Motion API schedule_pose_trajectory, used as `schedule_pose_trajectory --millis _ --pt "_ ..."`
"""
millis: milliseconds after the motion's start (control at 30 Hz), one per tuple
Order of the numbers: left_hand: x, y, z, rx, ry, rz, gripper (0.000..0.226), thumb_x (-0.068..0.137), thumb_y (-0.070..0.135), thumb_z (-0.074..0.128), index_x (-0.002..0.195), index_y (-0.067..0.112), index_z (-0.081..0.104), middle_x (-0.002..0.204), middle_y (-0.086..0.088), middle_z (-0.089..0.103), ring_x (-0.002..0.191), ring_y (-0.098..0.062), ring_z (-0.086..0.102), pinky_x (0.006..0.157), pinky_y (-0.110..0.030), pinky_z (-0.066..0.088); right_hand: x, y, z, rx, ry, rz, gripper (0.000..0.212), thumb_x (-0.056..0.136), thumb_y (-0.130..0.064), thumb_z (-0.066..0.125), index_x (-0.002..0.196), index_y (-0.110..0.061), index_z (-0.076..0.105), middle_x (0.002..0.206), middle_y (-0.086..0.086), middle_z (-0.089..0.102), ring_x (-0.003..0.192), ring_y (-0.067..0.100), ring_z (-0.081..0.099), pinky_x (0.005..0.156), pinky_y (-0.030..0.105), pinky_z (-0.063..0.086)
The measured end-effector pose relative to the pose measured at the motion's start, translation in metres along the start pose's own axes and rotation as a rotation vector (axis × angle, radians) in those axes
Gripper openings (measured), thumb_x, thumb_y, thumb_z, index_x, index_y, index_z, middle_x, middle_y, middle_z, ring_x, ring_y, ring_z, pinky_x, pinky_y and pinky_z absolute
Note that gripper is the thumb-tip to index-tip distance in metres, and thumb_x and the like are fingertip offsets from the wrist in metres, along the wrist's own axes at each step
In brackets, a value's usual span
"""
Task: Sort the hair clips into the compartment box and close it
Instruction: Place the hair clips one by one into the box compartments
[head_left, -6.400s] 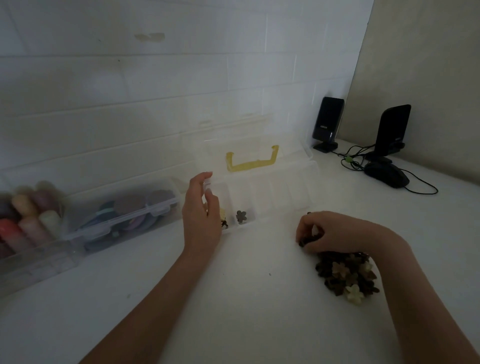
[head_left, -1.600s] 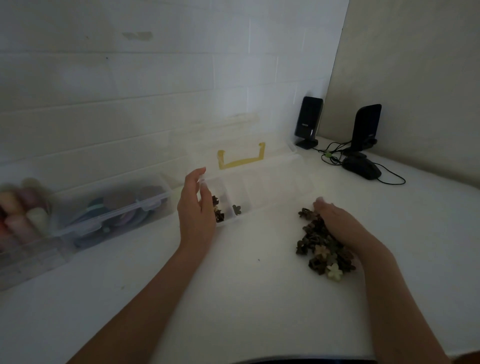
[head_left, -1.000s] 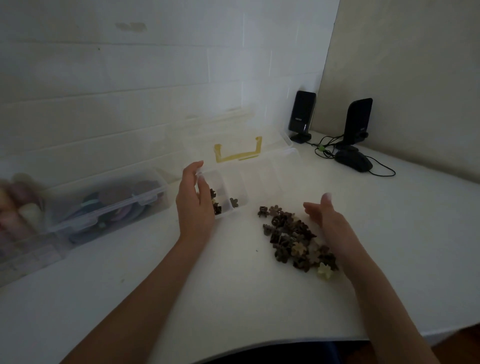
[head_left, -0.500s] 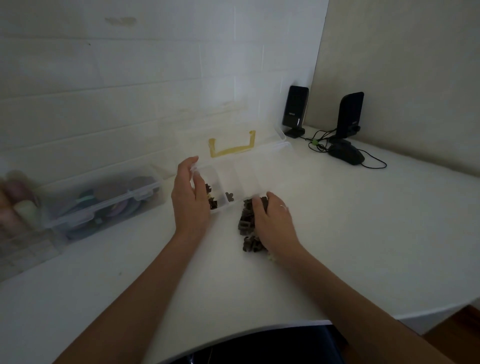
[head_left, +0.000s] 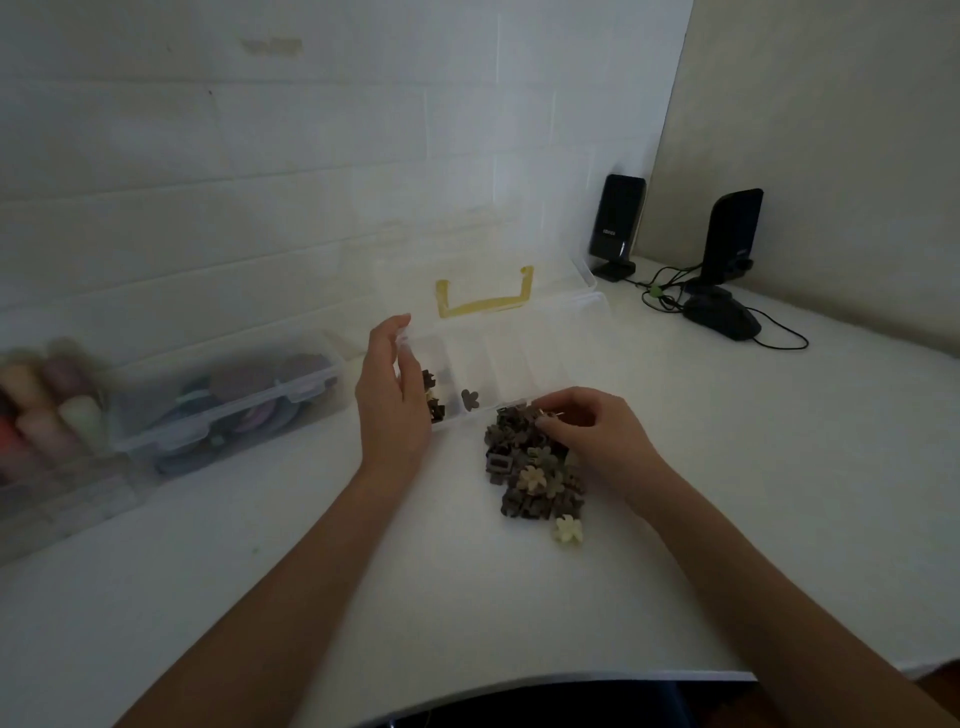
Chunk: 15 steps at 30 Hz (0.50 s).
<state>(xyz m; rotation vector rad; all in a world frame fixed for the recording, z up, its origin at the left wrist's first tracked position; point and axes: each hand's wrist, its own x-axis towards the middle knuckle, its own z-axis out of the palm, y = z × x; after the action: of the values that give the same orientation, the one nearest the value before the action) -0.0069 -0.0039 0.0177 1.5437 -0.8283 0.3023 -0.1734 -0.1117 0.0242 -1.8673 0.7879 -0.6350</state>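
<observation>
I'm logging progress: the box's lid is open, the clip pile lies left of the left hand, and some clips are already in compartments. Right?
Not quite. The head view shows the clip pile right of the left hand, under the right hand. The box is open, with clips in its left compartments.

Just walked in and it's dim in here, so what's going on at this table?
A person is sorting small flower-shaped hair clips from a pile on the white table into a clear compartment box whose lid stands open. The left hand rests on the box's left end. The right hand picks at the top of the pile, right by the box's front edge. A few clips already lie in the two leftmost compartments; the rest look empty.
</observation>
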Motion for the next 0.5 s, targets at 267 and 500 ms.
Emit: schedule_pose_trajectory --millis 267,500 --pt "-0.0001 -0.0015 -0.0002 0.012 0.002 -0.002 0.027 0.102 0.011 0.034 0.124 0.014 0.049 0.106 0.014 0.056 0.085 0.01 0.051 0.078 -0.013 0.04 -0.0066 0.0021 -0.0042 0.216 0.046 -0.178 0.019 0.076 -0.006 0.074 0.094 -0.011 0.069 0.093 0.002 0.072 0.083 0.014 0.068 0.078 0.027 0.056" --pt "-0.0012 -0.0007 -0.0006 0.015 -0.008 0.001 0.028 0.102 0.013 0.033 0.125 0.015 0.048 0.118 0.009 0.055 0.097 0.001 0.052 0.087 -0.016 0.039 -0.0074 -0.001 -0.0035 0.307 0.003 -0.23 0.035 0.076 0.007 0.069 0.104 -0.013 0.066 0.101 0.003 0.072 0.09 0.02 0.067 0.084 0.029 0.055"
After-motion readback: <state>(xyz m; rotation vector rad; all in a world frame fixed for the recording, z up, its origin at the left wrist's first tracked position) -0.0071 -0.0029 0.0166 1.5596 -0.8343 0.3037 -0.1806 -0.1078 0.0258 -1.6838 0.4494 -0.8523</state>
